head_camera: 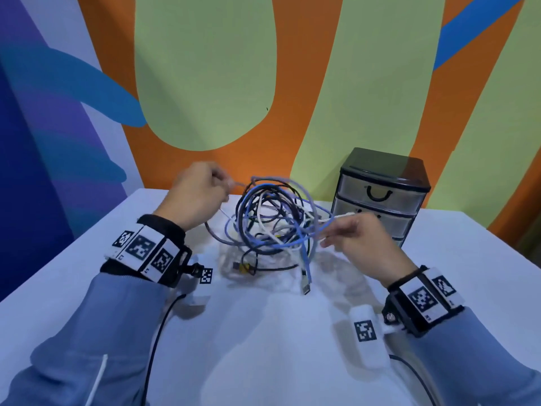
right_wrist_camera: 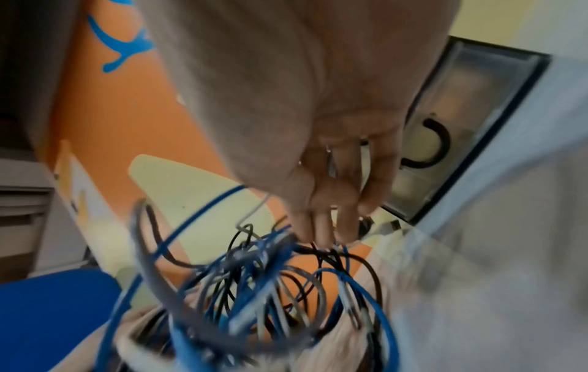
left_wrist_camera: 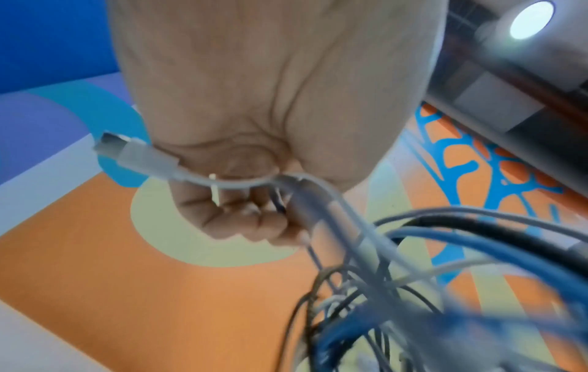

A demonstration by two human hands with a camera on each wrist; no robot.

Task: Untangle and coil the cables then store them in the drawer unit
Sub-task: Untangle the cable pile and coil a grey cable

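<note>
Place: you're in a staged recording room, not a home.
Wall (head_camera: pixel 205 68): painted mural, orange, green, blue.
Table (head_camera: pixel 468 273): plain white top.
Wristbands (head_camera: pixel 140 247): printed marker squares on your wrists.

Readable words or numbers: none that I can make out anywhere.
My left wrist band (head_camera: pixel 143 249): black-and-white square code markers only; tiny marks beneath them are too small for me to read.
My right wrist band (head_camera: pixel 425 298): the same kind of square code markers, no letters I can read.
White block by my right wrist (head_camera: pixel 366 335): one square code marker, no text.
Small tag near my left wrist (head_camera: pixel 206 276): one square code marker.
Drawer unit (head_camera: pixel 380 197): no label or brand visible.
</note>
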